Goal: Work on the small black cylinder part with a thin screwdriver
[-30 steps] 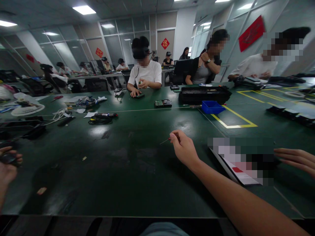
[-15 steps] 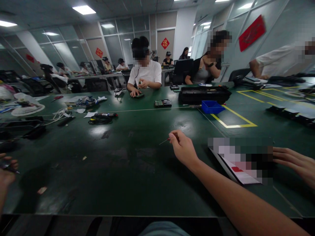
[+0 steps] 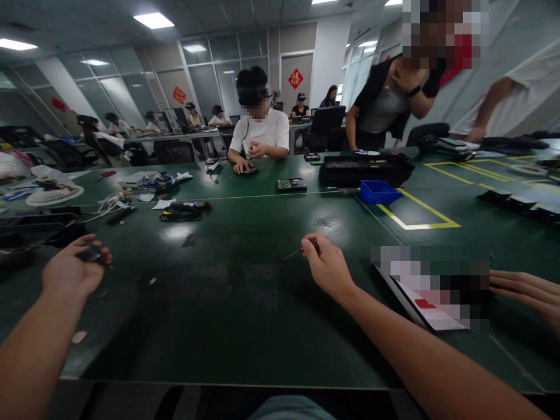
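Note:
On the left, my left hand (image 3: 72,268) is raised above the table with its fingers curled round a small dark object (image 3: 91,254); its kind is not clear. My right hand (image 3: 326,262) is near the middle, closed in a pinch on a thin screwdriver (image 3: 294,253). The slim metal shaft points left, and a bit of red shows at the fingers; the rest of the handle is hidden. Both hands are over the green table (image 3: 210,326).
Another person's hand (image 3: 531,294) lies at the right beside a partly blurred white sheet or booklet (image 3: 444,319). Farther back are a blue bin (image 3: 380,192), a black tray (image 3: 367,170), a circuit-board device (image 3: 291,185) and a coiled black cable (image 3: 181,212). A person (image 3: 260,133) sits opposite.
My left hand has come in from the left edge with the dark object. My right hand holds its place with the screwdriver. A person at the back right has risen from the seat.

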A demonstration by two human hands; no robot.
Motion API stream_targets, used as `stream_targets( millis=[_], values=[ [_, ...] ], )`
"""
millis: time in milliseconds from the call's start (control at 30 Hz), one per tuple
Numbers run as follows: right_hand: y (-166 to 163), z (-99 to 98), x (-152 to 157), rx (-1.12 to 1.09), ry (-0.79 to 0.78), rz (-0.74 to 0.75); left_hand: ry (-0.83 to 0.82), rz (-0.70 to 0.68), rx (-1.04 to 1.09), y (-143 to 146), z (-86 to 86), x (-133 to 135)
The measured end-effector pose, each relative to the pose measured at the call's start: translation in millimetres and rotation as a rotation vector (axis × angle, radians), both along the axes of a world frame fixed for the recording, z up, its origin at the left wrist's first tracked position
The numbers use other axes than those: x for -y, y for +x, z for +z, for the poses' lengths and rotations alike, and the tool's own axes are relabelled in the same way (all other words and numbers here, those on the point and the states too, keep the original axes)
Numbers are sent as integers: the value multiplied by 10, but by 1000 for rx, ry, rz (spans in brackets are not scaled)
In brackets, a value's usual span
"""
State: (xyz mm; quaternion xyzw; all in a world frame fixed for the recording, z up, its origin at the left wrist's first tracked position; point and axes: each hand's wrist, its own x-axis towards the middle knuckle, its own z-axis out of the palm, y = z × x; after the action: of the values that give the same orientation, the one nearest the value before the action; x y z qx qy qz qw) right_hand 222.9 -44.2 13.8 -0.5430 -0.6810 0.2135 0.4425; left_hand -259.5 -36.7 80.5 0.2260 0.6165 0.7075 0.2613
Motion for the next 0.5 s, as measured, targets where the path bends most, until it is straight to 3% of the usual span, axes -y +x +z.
stream_targets(
  millis=[167, 500],
  values=[
    [9, -13, -12, 3, 19, -12, 43, -247, 201, 656, 37, -176],
    [9, 22, 15, -12, 10, 6, 111, -705, 248, 2033, -35, -362]
  ],
)
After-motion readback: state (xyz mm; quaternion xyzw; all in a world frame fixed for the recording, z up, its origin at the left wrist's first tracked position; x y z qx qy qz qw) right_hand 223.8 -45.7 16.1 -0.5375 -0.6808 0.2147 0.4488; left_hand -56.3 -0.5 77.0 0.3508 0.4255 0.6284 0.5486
